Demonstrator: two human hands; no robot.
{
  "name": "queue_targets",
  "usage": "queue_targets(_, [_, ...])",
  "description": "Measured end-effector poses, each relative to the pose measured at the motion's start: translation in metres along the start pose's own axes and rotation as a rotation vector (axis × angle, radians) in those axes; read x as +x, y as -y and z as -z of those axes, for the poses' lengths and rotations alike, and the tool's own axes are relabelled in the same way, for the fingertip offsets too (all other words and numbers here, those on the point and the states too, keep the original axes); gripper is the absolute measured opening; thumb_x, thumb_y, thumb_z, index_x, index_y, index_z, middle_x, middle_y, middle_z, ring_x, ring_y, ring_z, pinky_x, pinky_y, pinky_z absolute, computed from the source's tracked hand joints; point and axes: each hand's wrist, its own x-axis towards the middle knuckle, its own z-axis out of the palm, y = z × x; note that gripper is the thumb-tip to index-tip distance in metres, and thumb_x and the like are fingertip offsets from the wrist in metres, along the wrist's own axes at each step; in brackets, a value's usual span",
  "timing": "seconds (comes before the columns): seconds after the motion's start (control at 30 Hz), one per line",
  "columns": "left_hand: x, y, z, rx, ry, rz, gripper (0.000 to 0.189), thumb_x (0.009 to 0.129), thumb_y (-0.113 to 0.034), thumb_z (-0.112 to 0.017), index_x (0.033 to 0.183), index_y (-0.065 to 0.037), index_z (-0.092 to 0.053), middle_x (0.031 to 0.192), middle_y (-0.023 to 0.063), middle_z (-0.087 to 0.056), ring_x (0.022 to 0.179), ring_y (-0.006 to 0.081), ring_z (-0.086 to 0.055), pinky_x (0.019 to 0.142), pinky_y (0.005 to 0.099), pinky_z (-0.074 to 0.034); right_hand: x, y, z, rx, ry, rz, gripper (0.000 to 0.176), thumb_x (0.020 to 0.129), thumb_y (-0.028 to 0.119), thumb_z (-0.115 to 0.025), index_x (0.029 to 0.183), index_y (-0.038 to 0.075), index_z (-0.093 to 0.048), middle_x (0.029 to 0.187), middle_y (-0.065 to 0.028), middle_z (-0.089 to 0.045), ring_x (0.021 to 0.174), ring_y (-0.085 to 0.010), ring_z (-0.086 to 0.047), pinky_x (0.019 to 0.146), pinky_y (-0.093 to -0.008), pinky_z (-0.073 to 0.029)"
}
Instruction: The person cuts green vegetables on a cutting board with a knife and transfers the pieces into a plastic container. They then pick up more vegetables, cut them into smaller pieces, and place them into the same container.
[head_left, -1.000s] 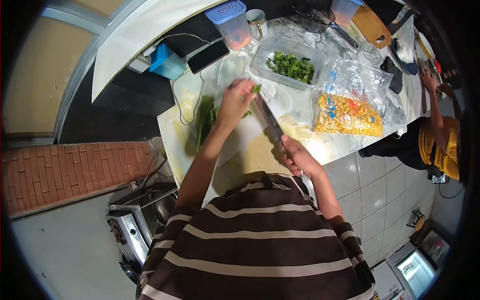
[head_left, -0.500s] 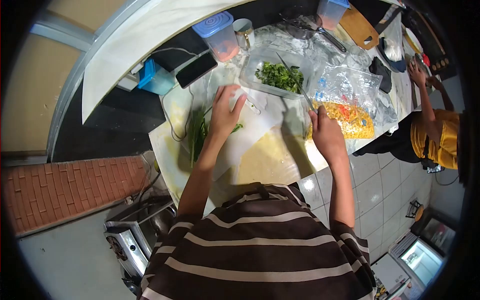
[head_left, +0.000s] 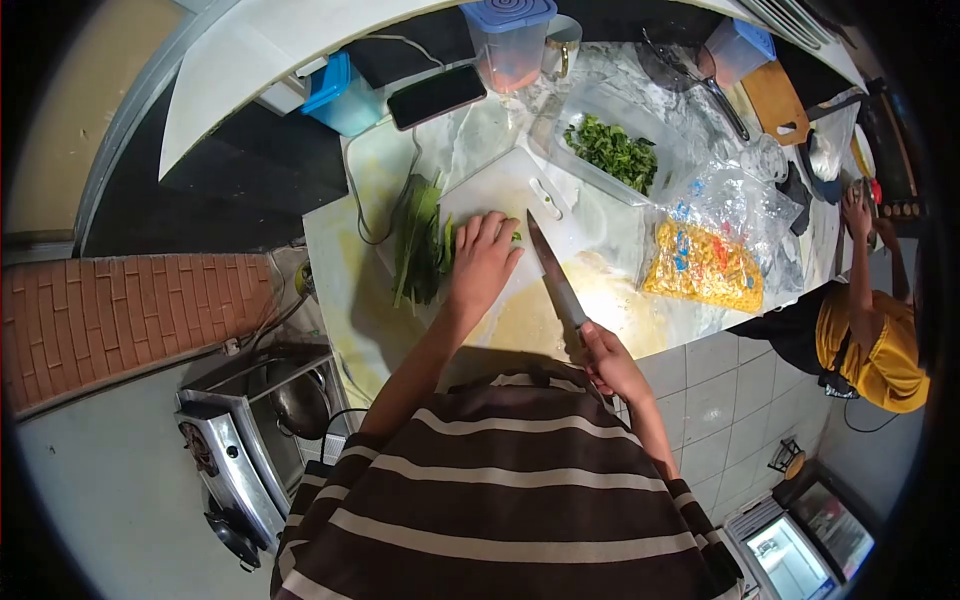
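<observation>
My left hand point(head_left: 484, 262) lies over leafy greens on the white cutting board point(head_left: 490, 178), fingers bent and pressed down on them. Bits of green show on both sides of its fingers. Long uncut leaves point(head_left: 418, 240) lie at the board's left edge, beside that hand. In my right hand point(head_left: 612, 362) is the handle of a kitchen knife point(head_left: 553, 268), its blade pointing away from me and its tip just right of my left fingers. Chopped greens point(head_left: 612, 152) fill part of a clear plastic container point(head_left: 598, 184) behind the board.
A clear bag of small yellow pieces point(head_left: 705, 265) lies right of the board. A phone point(head_left: 437, 97), lidded tubs point(head_left: 508, 45), a mug point(head_left: 562, 47) and a pan point(head_left: 675, 65) line the back. Another person in a yellow top point(head_left: 885, 345) works at far right.
My right hand has brought the knife from over the container down and left to the board. My left hand has lowered onto the greens. The view has shifted.
</observation>
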Motion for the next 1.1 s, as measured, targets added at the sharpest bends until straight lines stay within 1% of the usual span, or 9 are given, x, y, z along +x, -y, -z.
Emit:
queue_targets(0.07, [0.005,-0.003,-0.001,0.015,0.022,-0.029,0.037,0.08,-0.019,-0.073,0.114,-0.007,-0.061,0.11,0.008,-0.057,0.109,0.0292,-0.05,0.094,0.0423,-0.038,-0.002,0.005,-0.002,-0.017,-0.01,0.013,0.052,0.103,0.05,-0.042,0.131,0.007,-0.053,0.055,0.0032,-0.041,0.037,-0.0066,-0.034,0.034,-0.0233,-0.029])
queue_targets(0.13, [0.009,-0.004,-0.001,0.124,0.092,-0.002,0.027,0.082,-0.017,-0.067,0.106,-0.006,-0.064,0.109,0.0079,-0.056,0.106,0.0275,-0.049,0.091,0.0419,-0.039,-0.006,0.011,-0.005,-0.073,-0.054,0.056,0.051,0.104,0.047,-0.043,0.131,0.005,-0.053,0.054,0.004,-0.041,0.037,-0.0066,-0.034,0.034,-0.0239,-0.029])
queue_targets(0.23, [0.011,0.001,-0.011,0.226,0.035,-0.078,0.019,0.081,-0.015,-0.063,0.096,-0.003,-0.066,0.105,0.0079,-0.057,0.103,0.027,-0.05,0.089,0.0414,-0.039,-0.003,0.003,-0.002,-0.039,-0.053,0.053,0.051,0.104,0.045,-0.043,0.132,0.004,-0.053,0.053,0.0047,-0.04,0.037,-0.0064,-0.034,0.034,-0.0246,-0.027])
queue_targets(0.37, [0.017,-0.001,-0.018,0.28,0.011,-0.096,0.016,0.08,-0.012,-0.059,0.09,-0.002,-0.066,0.102,0.0078,-0.057,0.101,0.0266,-0.051,0.089,0.0407,-0.04,-0.005,-0.006,0.005,0.0,-0.059,0.049,0.05,0.104,0.043,-0.043,0.133,0.004,-0.052,0.053,0.0049,-0.039,0.036,-0.0059,-0.033,0.034,-0.0251,-0.025])
queue_targets(0.57, [0.029,-0.004,-0.02,0.22,-0.017,-0.09,0.015,0.08,-0.014,-0.062,0.088,-0.002,-0.066,0.101,0.0076,-0.057,0.101,0.0265,-0.051,0.089,0.0407,-0.04,-0.016,-0.008,0.012,0.102,-0.047,0.088,0.04,0.104,0.044,-0.044,0.115,0.007,-0.056,0.053,0.0061,-0.036,0.036,-0.0044,-0.029,0.032,-0.0239,-0.023])
queue_targets(0.63, [0.028,-0.003,-0.017,0.102,0.007,0.014,0.011,0.078,-0.011,-0.07,0.087,-0.007,-0.066,0.106,0.0047,-0.057,0.106,0.0265,-0.05,0.09,0.041,-0.039,-0.019,-0.01,0.014,0.123,-0.071,0.092,0.038,0.104,0.046,-0.042,0.104,0.009,-0.053,0.054,0.0054,-0.035,0.036,-0.0042,-0.029,0.031,-0.0228,-0.022])
queue_targets(0.87, [0.023,0.003,-0.01,0.118,0.026,-0.058,0.017,0.074,-0.019,-0.077,0.081,-0.008,-0.067,0.11,0.0016,-0.057,0.107,0.0244,-0.05,0.092,0.0397,-0.039,-0.024,-0.01,0.019,0.116,-0.059,0.095,0.04,0.104,0.048,-0.04,0.093,0.01,-0.049,0.057,0.0029,-0.038,0.038,-0.0048,-0.029,0.031,-0.0222,-0.024])
queue_targets(1.07, [0.024,0.002,-0.016,0.227,0.046,-0.091,0.011,0.074,-0.011,-0.075,0.079,-0.007,-0.066,0.107,0.0023,-0.058,0.107,0.0253,-0.05,0.093,0.0398,-0.039,-0.027,-0.014,0.021,0.171,-0.005,0.129,0.04,0.104,0.047,-0.04,0.091,0.011,-0.047,0.057,0.0027,-0.039,0.038,-0.0049,-0.029,0.031,-0.0224,-0.023])
queue_targets(1.1, [0.026,0.003,-0.015,0.222,0.0,-0.103,0.01,0.074,-0.009,-0.074,0.078,-0.006,-0.066,0.1,0.0035,-0.06,0.101,0.0256,-0.054,0.089,0.0384,-0.042,-0.03,-0.016,0.021,0.176,-0.004,0.134,0.04,0.104,0.047,-0.04,0.091,0.011,-0.047,0.057,0.0027,-0.039,0.038,-0.0049,-0.029,0.031,-0.0224,-0.023])
